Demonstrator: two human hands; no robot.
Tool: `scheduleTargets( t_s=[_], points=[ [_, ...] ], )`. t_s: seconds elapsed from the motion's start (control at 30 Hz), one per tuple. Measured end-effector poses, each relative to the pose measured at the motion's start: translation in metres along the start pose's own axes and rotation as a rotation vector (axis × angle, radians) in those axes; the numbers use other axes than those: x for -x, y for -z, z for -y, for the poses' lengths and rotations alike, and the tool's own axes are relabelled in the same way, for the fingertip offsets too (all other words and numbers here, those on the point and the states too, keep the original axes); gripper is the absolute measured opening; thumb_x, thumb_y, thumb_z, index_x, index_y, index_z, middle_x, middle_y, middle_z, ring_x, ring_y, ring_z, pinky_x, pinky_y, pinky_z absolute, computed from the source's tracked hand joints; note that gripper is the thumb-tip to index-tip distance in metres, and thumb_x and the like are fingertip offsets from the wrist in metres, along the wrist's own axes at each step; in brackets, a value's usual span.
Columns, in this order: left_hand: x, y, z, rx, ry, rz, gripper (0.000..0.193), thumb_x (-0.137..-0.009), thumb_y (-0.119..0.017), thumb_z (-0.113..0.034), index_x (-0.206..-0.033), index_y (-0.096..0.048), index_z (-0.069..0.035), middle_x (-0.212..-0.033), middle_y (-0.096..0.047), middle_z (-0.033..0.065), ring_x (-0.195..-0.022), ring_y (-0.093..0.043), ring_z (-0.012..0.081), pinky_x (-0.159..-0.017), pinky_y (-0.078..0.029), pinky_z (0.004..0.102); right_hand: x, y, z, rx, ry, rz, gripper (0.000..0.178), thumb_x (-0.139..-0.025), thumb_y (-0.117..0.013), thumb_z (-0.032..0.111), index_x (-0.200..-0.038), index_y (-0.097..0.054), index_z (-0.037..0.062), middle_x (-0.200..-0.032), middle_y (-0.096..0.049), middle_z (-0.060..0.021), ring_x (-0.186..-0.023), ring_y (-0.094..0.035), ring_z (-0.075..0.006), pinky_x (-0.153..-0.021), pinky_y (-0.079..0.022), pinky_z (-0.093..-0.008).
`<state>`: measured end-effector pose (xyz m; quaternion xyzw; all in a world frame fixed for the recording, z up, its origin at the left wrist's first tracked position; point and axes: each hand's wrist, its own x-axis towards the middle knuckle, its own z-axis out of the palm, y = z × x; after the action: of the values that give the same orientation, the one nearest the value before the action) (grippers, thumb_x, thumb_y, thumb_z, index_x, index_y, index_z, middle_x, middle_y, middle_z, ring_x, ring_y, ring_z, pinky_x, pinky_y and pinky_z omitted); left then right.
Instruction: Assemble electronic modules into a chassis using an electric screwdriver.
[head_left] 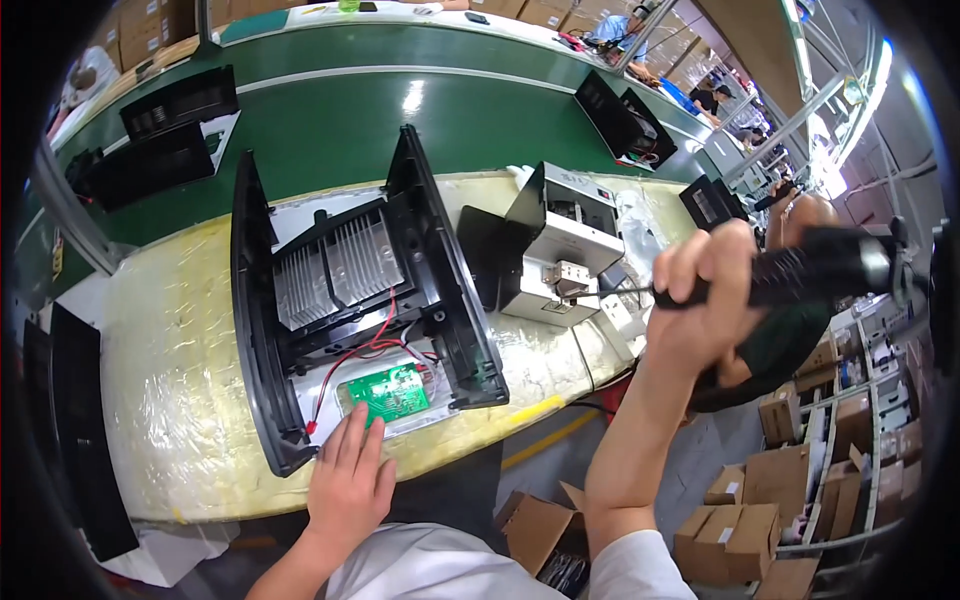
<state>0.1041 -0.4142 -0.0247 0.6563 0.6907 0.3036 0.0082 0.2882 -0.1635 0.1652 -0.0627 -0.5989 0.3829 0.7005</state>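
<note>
In front of me a black plastic housing (467, 330) lies open, with a finned metal heat sink (345, 262) inside. A green circuit board (388, 392) sits at its near end, joined to red and white wires (372, 345). My left hand (345, 480) has its fingers stretched out, fingertips at the board's near edge. At the right, my right hand (697, 295) grips a black electric screwdriver (815, 268). Its long thin bit points left, its tip at the metal front part of a white and black screw feeder (553, 240); whether a screw is on the tip, I cannot tell.
A yellowish wrapped worktop (170, 350) runs beside a green conveyor belt (340, 120) carrying more black housings (180, 145). Black panels (85, 410) stand at the left. Close at right is another person (790, 350). Cardboard boxes (735, 535) lie at lower right.
</note>
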Motion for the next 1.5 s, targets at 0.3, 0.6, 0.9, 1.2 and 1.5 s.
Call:
scheduleTargets(
  t_s=[0.3, 0.6, 0.9, 1.2, 1.5],
  points=[
    [0.001, 0.004, 0.002, -0.025, 0.018, 0.001, 0.056, -0.083, -0.073, -0.011, -0.134, -0.057, 0.004, -0.145, -0.052, 0.0243, -0.125, -0.056, 0.0399, -0.104, -0.046, 0.0471, -0.001, 0.03, -0.063, 0.071, -0.186, 0.207, 0.073, -0.096, -0.059, 0.001, -0.158, -0.019, 0.007, -0.069, -0.046, -0.0021, -0.048, -0.047, -0.0095, -0.048, -0.043, -0.0284],
    [-0.006, -0.003, -0.003, 0.002, 0.06, -0.019, 0.059, -0.078, -0.074, -0.005, -0.134, -0.057, 0.003, -0.145, -0.051, 0.0245, -0.124, -0.056, 0.0411, -0.103, -0.046, 0.0465, -0.005, 0.039, -0.072, -0.009, -0.35, 0.122, 0.05, -0.096, -0.062, 0.009, -0.142, -0.042, 0.0062, -0.066, -0.04, 0.0009, -0.048, -0.043, -0.0095, -0.046, -0.037, -0.0271],
    [-0.025, -0.002, -0.022, -0.047, 0.052, -0.026, 0.043, -0.089, -0.067, -0.014, -0.129, -0.062, 0.002, -0.14, -0.056, 0.0211, -0.121, -0.059, 0.0333, -0.103, -0.047, 0.0423, -0.004, 0.014, 0.064, -0.3, -0.189, 0.344, 0.031, -0.101, -0.057, 0.024, -0.078, -0.037, 0.0159, -0.06, -0.045, -0.0007, -0.049, -0.041, -0.0107, -0.062, -0.047, -0.0241],
    [-0.029, -0.013, -0.028, 0.018, 0.011, -0.077, 0.045, -0.087, -0.069, -0.013, -0.13, -0.06, 0.001, -0.142, -0.054, 0.0197, -0.121, -0.059, 0.0314, -0.096, -0.049, 0.0403, 0.075, -0.055, 0.007, -0.558, -0.272, 0.485, 0.018, -0.099, -0.059, 0.016, -0.111, -0.047, 0.0094, -0.068, -0.056, -0.0083, -0.054, -0.055, -0.023, -0.049, -0.045, -0.0363],
    [-0.026, -0.014, -0.024, 0.015, -0.032, -0.115, 0.046, -0.087, -0.069, -0.013, -0.131, -0.06, 0.0, -0.143, -0.053, 0.0176, -0.122, -0.058, 0.0298, -0.091, -0.051, 0.0372, 0.105, -0.059, -0.01, -0.122, -0.243, 0.572, 0.076, -0.095, -0.068, 0.004, -0.147, -0.016, 0.0242, -0.071, -0.053, -0.0047, -0.052, -0.053, -0.016, -0.05, -0.048, -0.033]
  ],
)
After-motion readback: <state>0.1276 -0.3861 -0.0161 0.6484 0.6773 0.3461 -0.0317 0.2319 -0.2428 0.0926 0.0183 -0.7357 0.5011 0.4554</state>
